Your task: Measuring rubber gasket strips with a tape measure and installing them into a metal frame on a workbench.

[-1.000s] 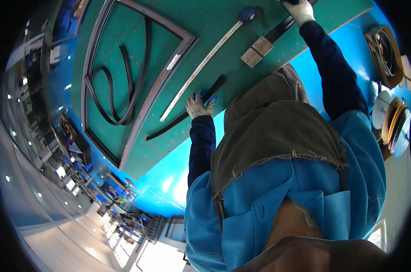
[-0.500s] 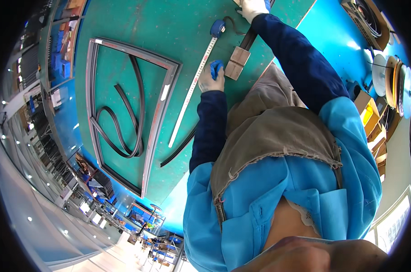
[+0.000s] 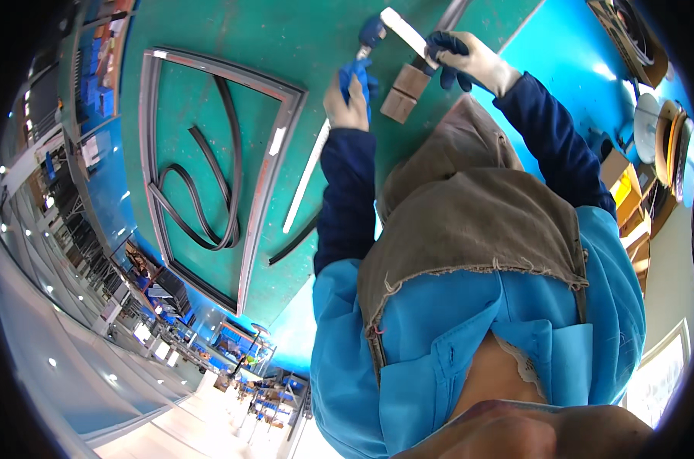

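Note:
My right hand, in a white glove with dark blue fingers, is curled round the lower end of a slim white bar. The bar slants up to the left, its far end beside the blue tape measure case. My left hand, gloved alike, is closed over the pulled-out tape blade; its curled fingers hide whatever is between them. Two brownish blocks sit side by side between my hands. Behind my right hand a dark strip runs toward the far edge.
On the green tabletop, to the left, lies a grey frame with a looped black rubber strip inside it. A short black strip lies near my left sleeve. Cardboard boxes and reels stand at the right.
My right hand has come back from the far edge toward me, bringing the white bar over the table. My left hand has moved slightly up along the tape blade.

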The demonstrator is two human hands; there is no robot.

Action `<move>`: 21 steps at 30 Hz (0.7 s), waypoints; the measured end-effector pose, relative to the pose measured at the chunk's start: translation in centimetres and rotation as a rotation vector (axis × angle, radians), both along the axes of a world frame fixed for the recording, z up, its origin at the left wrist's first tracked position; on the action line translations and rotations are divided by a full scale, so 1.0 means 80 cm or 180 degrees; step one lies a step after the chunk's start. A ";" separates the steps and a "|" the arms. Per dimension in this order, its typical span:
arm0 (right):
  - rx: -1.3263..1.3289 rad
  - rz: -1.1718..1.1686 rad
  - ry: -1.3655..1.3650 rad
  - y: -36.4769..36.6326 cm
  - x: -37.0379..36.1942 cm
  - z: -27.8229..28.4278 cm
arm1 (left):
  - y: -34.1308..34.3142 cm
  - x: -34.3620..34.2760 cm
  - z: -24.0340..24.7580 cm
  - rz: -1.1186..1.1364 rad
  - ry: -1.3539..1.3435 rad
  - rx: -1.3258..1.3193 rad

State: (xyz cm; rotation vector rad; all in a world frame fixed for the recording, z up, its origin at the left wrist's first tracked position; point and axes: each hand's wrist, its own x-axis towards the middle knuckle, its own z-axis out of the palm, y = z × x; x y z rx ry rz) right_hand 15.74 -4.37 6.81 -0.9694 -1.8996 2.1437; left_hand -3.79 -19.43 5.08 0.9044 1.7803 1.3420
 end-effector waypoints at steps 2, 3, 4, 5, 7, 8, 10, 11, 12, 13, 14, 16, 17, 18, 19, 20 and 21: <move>-0.0323 -0.0124 0.0051 -0.036 0.016 0.015 | 0.015 -0.004 0.008 -0.0504 0.0307 0.0120; -0.0326 -0.0189 -0.0040 -0.048 0.021 0.017 | 0.020 -0.005 0.013 -0.0699 0.0417 0.0081; -0.0303 -0.0224 -0.0105 -0.058 0.019 0.022 | 0.021 -0.015 -0.004 -0.0722 0.0769 0.0230; -0.0338 -0.0280 -0.0126 -0.063 0.023 0.015 | 0.026 -0.007 0.013 -0.0847 0.0456 -0.0047; -0.0340 -0.0384 -0.0095 -0.079 0.026 -0.001 | 0.030 -0.003 0.026 -0.0988 0.0158 -0.0325; -0.0340 -0.0424 -0.0090 -0.086 0.027 -0.013 | 0.029 -0.008 0.013 -0.1048 0.0175 -0.0605; -0.0706 -0.0521 -0.0057 -0.102 0.026 -0.045 | 0.023 -0.014 -0.019 -0.1121 0.0204 -0.0877; -0.0771 -0.0538 -0.0389 -0.107 0.018 -0.049 | 0.021 -0.014 -0.034 -0.1006 0.0392 -0.0960; -0.1150 -0.0666 -0.0685 -0.113 0.019 -0.047 | 0.019 -0.016 -0.047 -0.0884 0.0580 -0.1039; -0.1575 -0.0828 -0.0680 -0.118 0.019 -0.052 | 0.019 -0.014 -0.047 -0.1156 0.1121 -0.1278; -0.1998 -0.0983 -0.0670 -0.125 0.019 -0.061 | 0.019 -0.014 -0.054 -0.1183 0.1123 -0.1260; -0.2366 -0.0995 -0.0637 -0.126 0.017 -0.077 | 0.015 -0.016 -0.072 -0.1262 0.1754 -0.1397; -0.2744 -0.0972 -0.0606 -0.127 0.016 -0.086 | 0.014 -0.018 -0.076 -0.1354 0.2070 -0.1465; -0.2738 -0.0976 -0.0605 -0.129 0.015 -0.096 | 0.009 -0.020 -0.089 -0.1355 0.2070 -0.1458; -0.3256 -0.1048 -0.0417 -0.131 0.015 -0.104 | 0.007 -0.018 -0.093 -0.1148 0.1694 -0.1407; -0.3772 -0.1112 -0.0223 -0.133 0.015 -0.111 | 0.007 -0.017 -0.097 -0.0938 0.1316 -0.1356; -0.3762 -0.1109 -0.0234 -0.134 0.017 -0.118 | 0.002 -0.019 -0.099 -0.1038 0.1265 -0.1432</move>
